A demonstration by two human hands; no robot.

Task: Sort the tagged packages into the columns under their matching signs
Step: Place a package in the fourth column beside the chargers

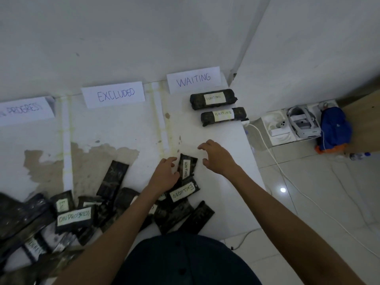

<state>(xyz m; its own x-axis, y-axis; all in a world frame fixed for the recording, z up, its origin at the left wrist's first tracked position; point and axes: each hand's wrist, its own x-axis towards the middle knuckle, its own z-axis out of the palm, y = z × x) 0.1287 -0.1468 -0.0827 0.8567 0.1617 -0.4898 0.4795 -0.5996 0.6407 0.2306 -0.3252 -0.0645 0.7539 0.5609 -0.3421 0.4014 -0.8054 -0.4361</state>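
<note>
- The ON PROGRESS sign (24, 110) is sitting far on the left, and nothing is lying in the column under it.
- A big pile of dark packages (61, 219) is waiting near the person, and one package tagged ON PROGRESS (74, 218) is showing on top.
- The EXCLUDED sign (114, 95) is sitting in the middle, and nothing is lying under it either.
- The left hand (164, 175) is touching the left edge of the package tagged WAITING (186, 167). Its fingers are curling at that edge, but I cannot tell if they are gripping it.
- That package is lying with its long side pointing far and near, its near end resting on a package tagged EXCLUDED (183, 191).
- The right hand (218, 157) is hovering just right of it, fingers spread and holding nothing.
- The WAITING sign (194, 80) is far away past the hands, with two WAITING packages (218, 106) lying sideways under it. I think the package needs turning sideways to match.
</note>
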